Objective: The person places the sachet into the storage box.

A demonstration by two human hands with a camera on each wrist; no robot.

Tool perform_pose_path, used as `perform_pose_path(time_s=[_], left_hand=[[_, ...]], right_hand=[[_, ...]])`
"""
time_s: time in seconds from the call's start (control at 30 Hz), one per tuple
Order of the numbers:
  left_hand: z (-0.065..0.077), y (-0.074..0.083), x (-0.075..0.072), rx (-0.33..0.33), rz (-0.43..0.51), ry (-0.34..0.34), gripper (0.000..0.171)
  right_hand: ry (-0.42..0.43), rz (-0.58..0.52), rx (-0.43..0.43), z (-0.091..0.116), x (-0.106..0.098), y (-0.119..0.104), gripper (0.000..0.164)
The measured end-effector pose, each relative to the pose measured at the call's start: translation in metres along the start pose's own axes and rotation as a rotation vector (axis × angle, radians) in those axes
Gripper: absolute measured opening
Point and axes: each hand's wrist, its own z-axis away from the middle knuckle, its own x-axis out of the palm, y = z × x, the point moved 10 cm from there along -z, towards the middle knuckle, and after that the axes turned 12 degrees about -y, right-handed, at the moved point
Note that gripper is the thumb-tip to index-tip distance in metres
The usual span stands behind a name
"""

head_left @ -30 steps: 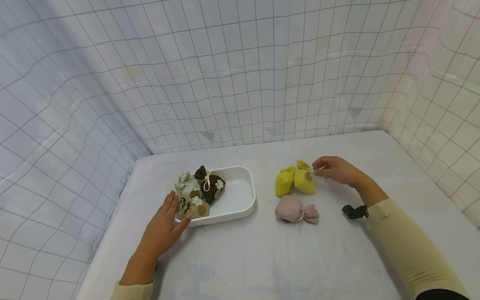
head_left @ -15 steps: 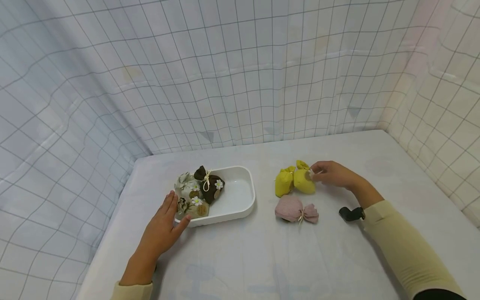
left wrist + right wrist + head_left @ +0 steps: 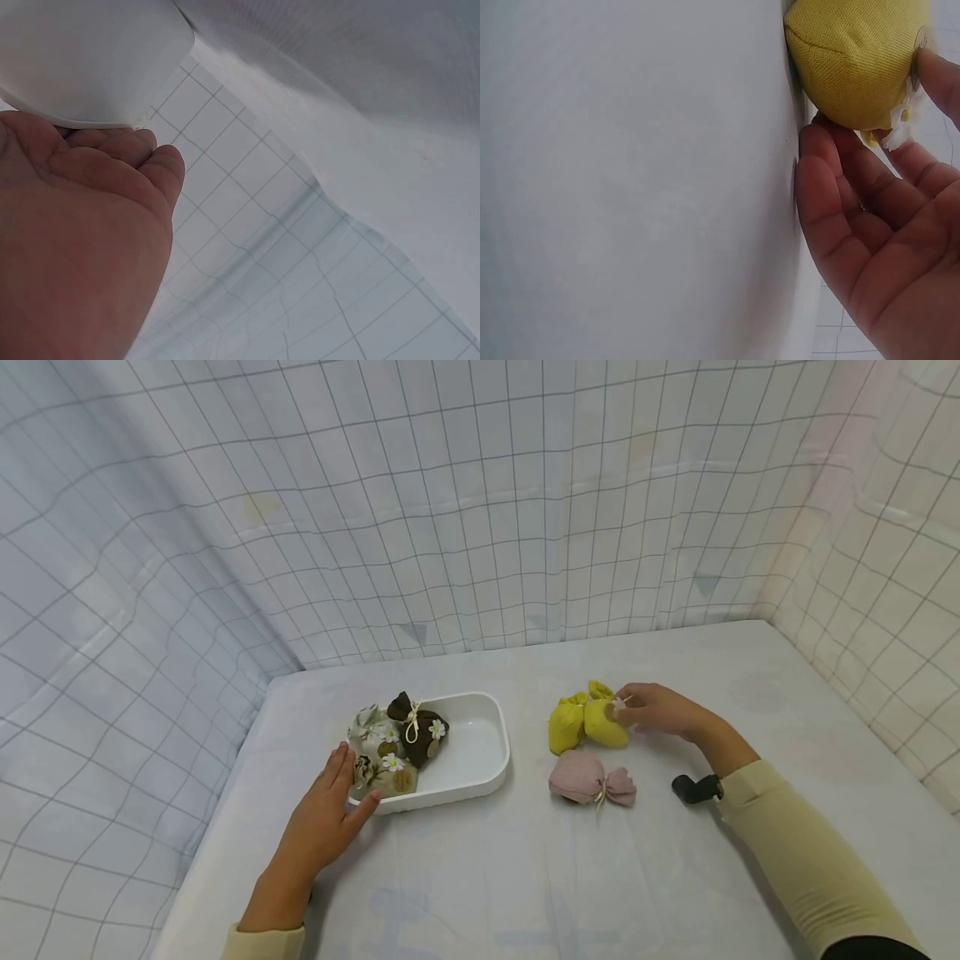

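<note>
My left hand (image 3: 322, 818) rests against the left end of a white tray (image 3: 480, 739), fingers straight along its rim and thumb at the front corner. Inside the tray lie a dark brown drawstring pouch (image 3: 427, 745) and two pale patterned pouches, all with white flowers. On the right, my right hand (image 3: 662, 708) grips a yellow pouch (image 3: 604, 727). The right wrist view shows the thumb on a round tag on that yellow pouch (image 3: 855, 64), the fingers below it by a white flower. Another yellow pouch (image 3: 565, 727) leans beside it.
A pink pouch (image 3: 579, 775) lies in front of the yellow ones. A white cloth covers the table (image 3: 480, 877). Checked curtains (image 3: 495, 527) enclose the back and sides. A black wrist device (image 3: 696, 788) hangs at my right cuff.
My right hand has moved left and slightly down onto the right yellow pouch and taken hold of it; the pouch has shifted slightly left. The left hand and tray stay in place.
</note>
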Motion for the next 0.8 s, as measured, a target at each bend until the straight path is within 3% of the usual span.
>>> perform_pose_path(time_s=[0.43,0.8], left_hand=[[-0.0001,0.0007,-0.0007,-0.006,0.001,-0.004,0.087],[-0.0003,0.0002,-0.0008,0.000,0.001,-0.003,0.087]], right_hand=[[0.006,-0.059,-0.053,0.0016,0.0002,-0.0072,0.043],[0.023,-0.074,-0.036,-0.0022,0.0018,-0.0083,0.049]])
